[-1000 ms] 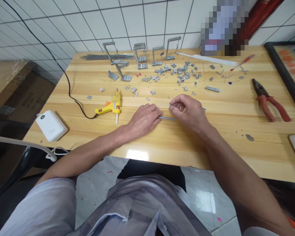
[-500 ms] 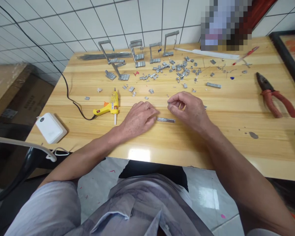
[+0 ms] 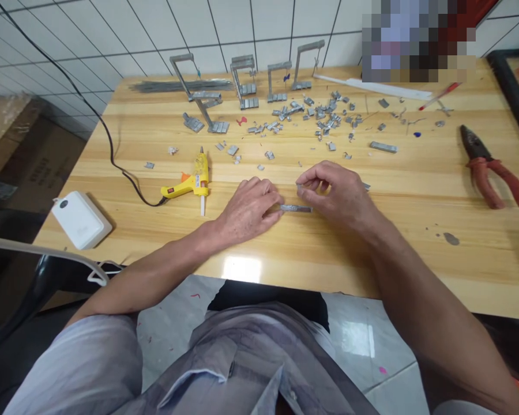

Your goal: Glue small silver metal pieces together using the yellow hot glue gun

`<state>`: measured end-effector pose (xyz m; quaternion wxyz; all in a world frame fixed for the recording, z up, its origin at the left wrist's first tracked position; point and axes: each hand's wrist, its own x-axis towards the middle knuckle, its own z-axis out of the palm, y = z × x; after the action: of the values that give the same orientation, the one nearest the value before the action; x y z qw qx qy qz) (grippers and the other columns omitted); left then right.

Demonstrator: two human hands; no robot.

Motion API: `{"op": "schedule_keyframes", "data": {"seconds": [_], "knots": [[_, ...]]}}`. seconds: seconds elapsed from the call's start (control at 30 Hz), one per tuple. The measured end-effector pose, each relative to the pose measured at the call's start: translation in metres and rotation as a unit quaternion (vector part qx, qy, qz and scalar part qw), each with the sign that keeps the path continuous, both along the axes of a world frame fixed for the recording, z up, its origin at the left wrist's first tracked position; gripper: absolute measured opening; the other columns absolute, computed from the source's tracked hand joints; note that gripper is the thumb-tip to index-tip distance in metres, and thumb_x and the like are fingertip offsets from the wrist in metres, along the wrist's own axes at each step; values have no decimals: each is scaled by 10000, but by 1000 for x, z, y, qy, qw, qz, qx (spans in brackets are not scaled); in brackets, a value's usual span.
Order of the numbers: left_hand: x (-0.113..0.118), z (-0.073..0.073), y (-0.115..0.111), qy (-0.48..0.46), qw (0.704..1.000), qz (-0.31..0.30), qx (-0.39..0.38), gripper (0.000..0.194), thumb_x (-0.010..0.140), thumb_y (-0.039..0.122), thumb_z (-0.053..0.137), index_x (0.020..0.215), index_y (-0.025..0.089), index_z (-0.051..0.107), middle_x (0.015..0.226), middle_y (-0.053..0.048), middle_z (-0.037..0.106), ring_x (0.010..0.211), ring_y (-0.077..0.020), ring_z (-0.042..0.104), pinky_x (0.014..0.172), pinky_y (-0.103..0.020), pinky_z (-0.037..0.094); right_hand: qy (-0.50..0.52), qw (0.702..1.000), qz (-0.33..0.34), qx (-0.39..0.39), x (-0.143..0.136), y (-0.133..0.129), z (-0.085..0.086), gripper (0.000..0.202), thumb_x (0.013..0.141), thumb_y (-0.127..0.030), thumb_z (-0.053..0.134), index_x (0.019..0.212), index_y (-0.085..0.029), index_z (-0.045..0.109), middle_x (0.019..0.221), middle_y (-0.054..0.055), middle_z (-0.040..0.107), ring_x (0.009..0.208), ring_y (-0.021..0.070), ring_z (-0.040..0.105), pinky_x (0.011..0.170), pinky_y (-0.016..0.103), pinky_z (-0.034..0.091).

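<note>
A narrow grey strip (image 3: 297, 208) lies on the wooden table between my hands. My left hand (image 3: 251, 210) rests on the table with fingers closed on the strip's left end. Just above the strip's right end, my right hand (image 3: 335, 190) pinches a small grey piece (image 3: 299, 185) between thumb and forefinger. Another grey bit shows partly beside the right hand's far side. Beyond the hands lie many small grey pieces (image 3: 328, 118). A yellow glue gun (image 3: 199, 181) sits left of my left hand.
Several grey upright frames (image 3: 244, 80) stand near the tiled wall. Red-handled pliers (image 3: 484, 167) lie at the right, a white device (image 3: 82, 219) at the left. A black cable (image 3: 108, 132) runs to the glue gun. A white strip (image 3: 376, 87) lies at the back.
My left fingers have moved onto the strip's left end, and the strip has turned slightly onto its edge. My right hand still pinches the small piece. The view has shifted slightly.
</note>
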<state>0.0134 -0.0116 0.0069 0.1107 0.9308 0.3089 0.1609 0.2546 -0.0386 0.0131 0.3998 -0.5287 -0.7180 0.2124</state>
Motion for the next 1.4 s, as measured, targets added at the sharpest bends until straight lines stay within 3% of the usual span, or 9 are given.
{"op": "schedule_keyframes", "data": {"seconds": [0.1,0.2,0.37,0.5,0.73,0.9,1.1,1.4], "knots": [[-2,4,1,-43,999,5,-17,182,1011,321,647,1109,203,745,1119,-99,739,1037,-267,628,954,-444,468,6,1000,-6,9,1,0,2,56,830,-215,720,851,-265,729,812,12,708,728,187,627,722,366,516],[-2,13,-1,-138,986,29,-89,184,1016,363,660,1063,211,751,1047,-75,746,1003,-233,653,943,-407,497,16,999,-17,35,0,-2,7,47,866,-241,709,884,-280,727,850,16,724,748,191,628,735,376,529],[6,31,-4,-264,901,87,-333,274,979,459,710,1035,197,770,947,-38,759,801,-154,642,739,-294,512,13,997,1,80,-9,-11,16,61,911,-357,743,940,-303,737,923,40,727,834,223,641,770,412,559],[13,35,-1,-309,845,96,-426,282,910,461,791,931,182,762,870,-28,753,730,-129,631,685,-272,504,-11,993,22,114,-16,-16,16,60,945,-336,722,996,-307,739,973,48,737,875,230,663,801,419,564],[20,28,3,-331,822,111,-450,215,889,410,810,865,203,757,793,-21,720,656,-129,593,606,-287,481,-31,991,1,132,-17,-15,10,68,950,-303,730,1017,-307,729,998,51,742,918,249,675,804,419,551],[27,30,2,-357,825,130,-418,181,877,348,772,814,184,727,756,6,678,653,-109,556,637,-280,463,-28,992,-12,124,-17,-15,9,72,953,-313,738,1024,-305,731,983,48,729,871,238,660,783,410,548],[34,26,0,-425,800,128,-404,109,795,255,749,758,177,682,731,22,665,695,-103,587,699,-250,485,-64,985,-16,161,-17,-14,5,95,971,-320,713,1051,-268,717,963,42,745,823,204,658,745,366,544],[27,11,-6,-449,754,99,-469,206,930,374,723,896,177,769,803,9,682,569,-63,493,549,-225,387,-69,978,-24,197,-20,-14,5,44,999,-269,678,990,-256,720,896,34,753,782,189,666,689,344,523]]}}
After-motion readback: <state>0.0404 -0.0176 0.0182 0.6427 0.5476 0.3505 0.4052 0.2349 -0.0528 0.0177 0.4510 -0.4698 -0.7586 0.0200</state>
